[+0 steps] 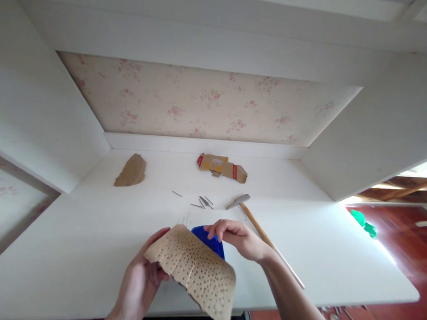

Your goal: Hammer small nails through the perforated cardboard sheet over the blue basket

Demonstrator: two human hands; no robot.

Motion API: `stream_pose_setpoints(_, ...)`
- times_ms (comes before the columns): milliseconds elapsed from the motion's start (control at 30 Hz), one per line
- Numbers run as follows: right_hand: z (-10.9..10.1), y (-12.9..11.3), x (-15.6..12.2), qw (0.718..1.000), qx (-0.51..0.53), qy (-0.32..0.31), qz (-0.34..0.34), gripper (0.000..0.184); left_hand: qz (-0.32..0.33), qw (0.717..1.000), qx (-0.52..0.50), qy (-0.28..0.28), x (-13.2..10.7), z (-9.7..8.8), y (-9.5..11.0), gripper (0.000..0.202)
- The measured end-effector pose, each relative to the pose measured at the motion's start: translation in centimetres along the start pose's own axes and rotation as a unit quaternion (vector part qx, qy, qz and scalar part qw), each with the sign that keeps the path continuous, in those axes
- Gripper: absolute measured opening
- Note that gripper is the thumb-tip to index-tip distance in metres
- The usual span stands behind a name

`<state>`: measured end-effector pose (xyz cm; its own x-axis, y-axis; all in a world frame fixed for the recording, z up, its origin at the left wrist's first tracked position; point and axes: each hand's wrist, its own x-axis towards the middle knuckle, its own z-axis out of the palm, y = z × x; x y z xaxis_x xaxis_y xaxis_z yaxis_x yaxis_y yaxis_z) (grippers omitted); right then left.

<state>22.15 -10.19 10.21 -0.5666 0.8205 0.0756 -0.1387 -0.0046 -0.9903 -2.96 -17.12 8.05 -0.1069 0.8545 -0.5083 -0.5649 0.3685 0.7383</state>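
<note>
My left hand [143, 270] grips a piece of brown cardboard [200, 268] by its left edge. The cardboard is tilted, bent along creases and dotted with many small holes; its lower edge is ragged. My right hand [236, 236] is just beyond the cardboard, its fingers curled together over a blue plastic-looking item [210, 240]. Whether the fingertips pinch something there cannot be made out. The cardboard covers much of the blue item. Farther back on the white tabletop lie several nails [205, 202], and a hammer [255, 218] with a wooden handle rests beside my right forearm.
A torn cardboard scrap [131, 170] lies at the back left, another with red and yellow tape [222, 167] at the back middle. White panels [371, 110] enclose the tabletop [99, 249] on both sides. On the red floor at right is a green item [363, 223].
</note>
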Motion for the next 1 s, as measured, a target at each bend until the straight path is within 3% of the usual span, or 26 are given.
stream_pose_setpoints(167,1.6,1.9,-0.3,0.986,-0.088,0.142,-0.023,0.022,-0.029,0.998,0.06,0.008,-0.9,0.6,-0.8,0.07)
stream_pose_setpoints(233,2.7,2.5,-0.2,0.971,-0.114,0.208,-0.029,0.021,0.03,0.987,0.158,0.016,-1.3,0.9,-1.5,0.077)
stream_pose_setpoints(300,3.2,3.2,-0.1,0.951,-0.123,0.282,-0.029,0.019,0.1,0.956,0.27,0.049,-1.6,0.8,-1.9,0.077)
stream_pose_setpoints(400,2.4,4.2,-0.1,0.93,-0.101,0.353,-0.004,0.022,0.145,0.914,0.36,0.121,-1.6,0.5,-1.6,0.065)
stream_pose_setpoints(500,0.5,4.4,-1.0,0.919,-0.047,0.39,0.026,0.031,0.17,0.909,0.336,0.177,-1.6,0.5,-0.7,0.069)
stream_pose_setpoints(600,0.0,3.9,-2.8,0.916,-0.017,0.397,0.059,0.03,0.164,0.931,0.28,0.164,-1.9,1.1,-0.3,0.083)
stream_pose_setpoints(700,1.4,3.5,-4.7,0.928,0.003,0.36,0.097,0.027,0.138,0.944,0.27,0.126,-2.2,1.7,-1.0,0.096)
stream_pose_setpoints(833,3.5,3.9,-6.7,0.927,0.036,0.351,0.126,0.035,0.113,0.942,0.295,0.113,-2.6,1.3,-2.2,0.096)
stream_pose_setpoints(1000,4.3,3.8,-7.8,0.938,0.091,0.311,0.124,0.047,0.124,0.932,0.315,0.132,-3.0,0.2,-2.1,0.091)
